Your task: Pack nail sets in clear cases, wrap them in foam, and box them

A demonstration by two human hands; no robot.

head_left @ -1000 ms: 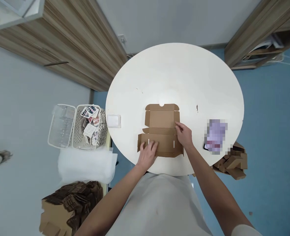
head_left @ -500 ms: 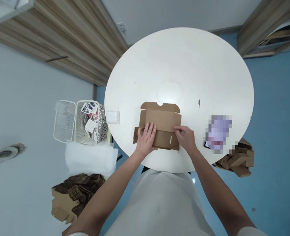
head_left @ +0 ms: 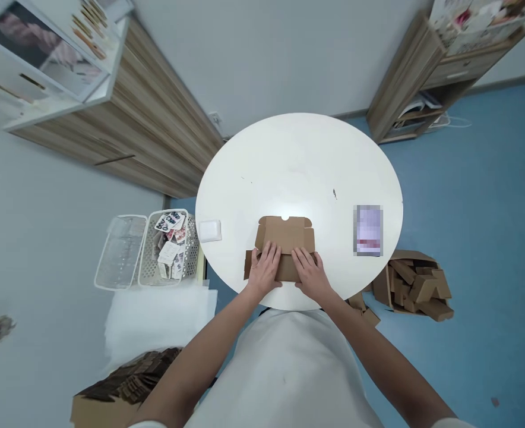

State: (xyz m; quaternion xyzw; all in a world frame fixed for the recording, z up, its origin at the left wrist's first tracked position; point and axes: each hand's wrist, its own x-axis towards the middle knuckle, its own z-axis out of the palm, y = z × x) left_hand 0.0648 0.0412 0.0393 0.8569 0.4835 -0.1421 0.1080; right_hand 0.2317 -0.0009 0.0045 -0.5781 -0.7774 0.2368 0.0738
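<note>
A brown cardboard box blank (head_left: 287, 233) lies partly folded near the front edge of the white round table. Its wide notched panel lies flat toward the back, and a narrower front part is folded up. My left hand (head_left: 265, 268) rests on the left of the front part, fingers stretched over the fold and thumb apart. On the right of the same part, my right hand (head_left: 310, 274) presses with fingers extended and its thumb underneath or along the front edge, hard to make out. A small side flap (head_left: 247, 264) sticks out at the left.
On the white table (head_left: 289, 154) are a small white packet (head_left: 210, 230) at left and a blurred purple item (head_left: 369, 230) at right. A basket of cards (head_left: 191, 244) stands left; cardboard piles lie lower left (head_left: 106, 410) and right (head_left: 423, 288).
My right hand has gone from pinching the blank's right edge to lying spread on its front part. My left hand stays on the cardboard. The head view has shifted, showing more of the room.
</note>
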